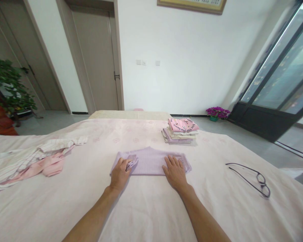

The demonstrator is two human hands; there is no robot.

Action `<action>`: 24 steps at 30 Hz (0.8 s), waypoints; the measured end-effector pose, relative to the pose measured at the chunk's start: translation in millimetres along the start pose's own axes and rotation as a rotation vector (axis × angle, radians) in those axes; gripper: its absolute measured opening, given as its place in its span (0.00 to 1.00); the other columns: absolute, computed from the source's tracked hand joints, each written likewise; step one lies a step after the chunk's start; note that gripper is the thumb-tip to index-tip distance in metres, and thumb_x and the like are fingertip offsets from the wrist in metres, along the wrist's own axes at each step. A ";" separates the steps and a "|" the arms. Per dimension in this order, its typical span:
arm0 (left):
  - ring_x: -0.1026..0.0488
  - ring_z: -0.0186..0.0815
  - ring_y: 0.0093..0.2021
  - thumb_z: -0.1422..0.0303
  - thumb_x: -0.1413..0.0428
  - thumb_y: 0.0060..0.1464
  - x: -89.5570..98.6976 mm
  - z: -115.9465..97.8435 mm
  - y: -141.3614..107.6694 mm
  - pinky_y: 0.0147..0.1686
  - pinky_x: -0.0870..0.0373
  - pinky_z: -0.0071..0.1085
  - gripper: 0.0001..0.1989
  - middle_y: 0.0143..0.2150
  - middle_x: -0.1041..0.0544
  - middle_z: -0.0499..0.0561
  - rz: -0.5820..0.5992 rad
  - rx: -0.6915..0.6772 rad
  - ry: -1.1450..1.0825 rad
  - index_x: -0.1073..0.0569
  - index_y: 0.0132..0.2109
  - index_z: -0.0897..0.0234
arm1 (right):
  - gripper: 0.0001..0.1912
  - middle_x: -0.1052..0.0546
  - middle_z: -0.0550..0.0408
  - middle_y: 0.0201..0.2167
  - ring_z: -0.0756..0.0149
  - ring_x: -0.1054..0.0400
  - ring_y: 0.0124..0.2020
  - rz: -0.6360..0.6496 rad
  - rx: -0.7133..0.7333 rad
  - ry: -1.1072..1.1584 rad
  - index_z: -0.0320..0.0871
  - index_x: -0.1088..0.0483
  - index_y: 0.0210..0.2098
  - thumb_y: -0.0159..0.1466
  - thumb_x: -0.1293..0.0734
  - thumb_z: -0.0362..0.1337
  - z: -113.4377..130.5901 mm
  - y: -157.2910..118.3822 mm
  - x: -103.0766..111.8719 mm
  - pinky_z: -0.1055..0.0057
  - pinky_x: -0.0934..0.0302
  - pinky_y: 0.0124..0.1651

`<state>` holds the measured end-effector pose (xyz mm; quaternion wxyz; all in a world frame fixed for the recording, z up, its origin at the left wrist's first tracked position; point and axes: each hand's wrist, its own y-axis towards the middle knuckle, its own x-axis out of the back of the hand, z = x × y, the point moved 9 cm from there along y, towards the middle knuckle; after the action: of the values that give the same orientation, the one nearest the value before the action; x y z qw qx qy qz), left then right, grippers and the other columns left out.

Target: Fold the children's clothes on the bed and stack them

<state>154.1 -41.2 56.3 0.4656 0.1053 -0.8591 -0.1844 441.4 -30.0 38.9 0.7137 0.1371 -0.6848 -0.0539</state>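
A lilac ribbed garment (148, 164) lies folded into a wide, low shape on the pale pink sheet (146, 208), its top edge rising to a blunt peak. My left hand (120, 172) is closed on its left end, with thumb and fingers around a turned-over part that has dark and white striped trim. At the other end, my right hand (175, 170) rests palm down on the cloth with its fingers stretched out. Behind the garment, slightly right, stands a stack of folded clothes (180, 137), topped by a pink printed piece (183, 125).
Loose striped and pink clothes (50, 164) lie in a heap at the left. Dark-framed eyeglasses (262, 185) rest on the sheet at the right. Beyond the far edge are a white wall (166, 87), a door (96, 57) and a pot of purple flowers (217, 112).
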 end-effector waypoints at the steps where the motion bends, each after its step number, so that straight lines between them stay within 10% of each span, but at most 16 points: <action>1: 0.27 0.37 0.42 0.73 0.43 0.55 -1.4 -2.1 -0.4 0.42 0.33 0.30 0.14 0.42 0.27 0.50 0.017 -0.012 0.007 0.25 0.49 0.57 | 0.28 0.39 0.48 0.67 0.52 0.51 0.69 0.000 -0.001 0.000 0.44 0.40 0.66 0.71 0.47 0.48 0.0 0.1 0.1 0.51 0.65 0.68; 13: 0.28 0.37 0.43 0.74 0.46 0.52 2.1 -6.0 -1.4 0.44 0.32 0.31 0.16 0.41 0.26 0.50 0.232 -0.161 -0.213 0.25 0.48 0.58 | 0.28 0.39 0.49 0.67 0.52 0.51 0.68 0.007 -0.001 -0.001 0.44 0.40 0.66 0.71 0.47 0.47 0.7 0.4 1.6 0.51 0.64 0.68; 24: 0.29 0.38 0.44 0.71 0.47 0.57 19.0 1.5 8.4 0.48 0.30 0.34 0.12 0.40 0.28 0.52 -0.147 0.005 -0.200 0.24 0.46 0.58 | 0.28 0.40 0.49 0.68 0.52 0.52 0.69 0.017 -0.003 0.000 0.44 0.40 0.66 0.71 0.47 0.47 0.4 0.4 0.1 0.51 0.64 0.68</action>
<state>142.5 -39.9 73.6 0.3625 0.1501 -0.8918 -0.2254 441.0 -29.7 39.1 0.7141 0.1302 -0.6860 -0.0489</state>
